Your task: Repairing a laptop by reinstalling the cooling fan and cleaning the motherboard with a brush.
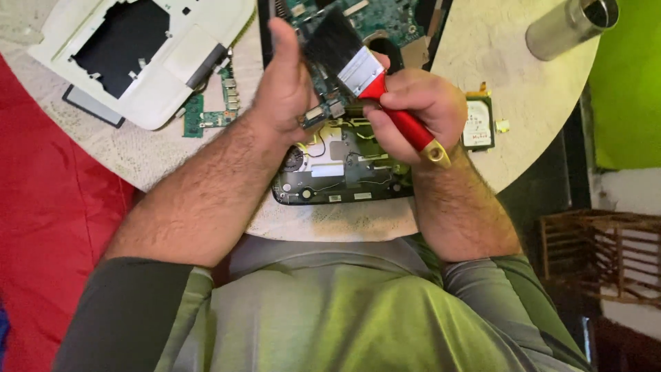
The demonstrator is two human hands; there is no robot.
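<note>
Item: paintbrush [372, 83], red handle, metal ferrule, black bristles, brass-coloured cap at the handle end. Held in the right hand [413, 110], whose fingers [403, 103] were clamped round the red handle; bristles stood up and to the left of the fist, the capped end stuck out below it toward the near edge of the desk [523, 89].

Item: green circuit board [323, 103], gripped in the left hand [282, 83], thumb upright, fingers closed on the board's left side. The bristles lay against the board just right of that thumb.

Item: opened laptop base [337, 172], dark, with fan and cables showing, lying on the desk at its near edge, directly under both hands.

Item: white plastic cover [138, 55] with a rectangular cut-out, at the desk's left edge; a small green board [206, 114] just beside it.

Item: hard drive [477, 124], flat on the desk right of the right hand.

Item: metal cylinder [571, 24], near the far right edge
</note>
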